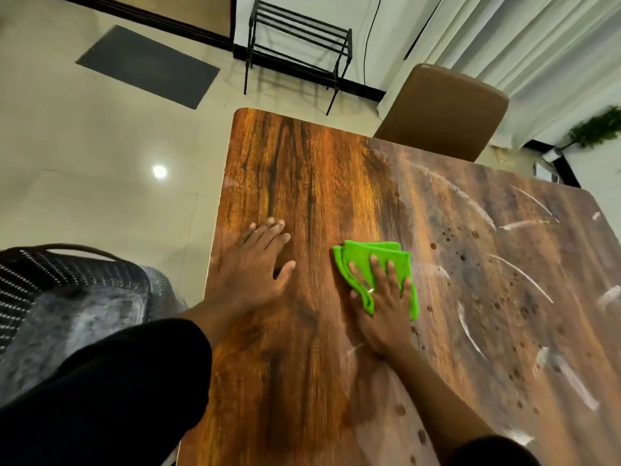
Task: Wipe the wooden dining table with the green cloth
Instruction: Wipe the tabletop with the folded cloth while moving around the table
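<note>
The wooden dining table [302, 169] fills the middle and right of the head view. Its left part looks glossy orange-brown; its right part is dull, with white smears and dark spots. A folded green cloth [379, 257] lies flat on the table near the line between the two areas. My right hand [383, 307] presses down on the cloth with fingers spread, a ring on one finger. My left hand [255, 267] rests flat on the bare glossy wood to the cloth's left, palm down, fingers apart, holding nothing.
A brown padded chair [447, 112] stands at the table's far side. A black woven chair with a grey cushion [77, 297] sits at my left. A black metal rack [299, 45], a grey floor mat [148, 65] and white curtains [524, 45] lie beyond.
</note>
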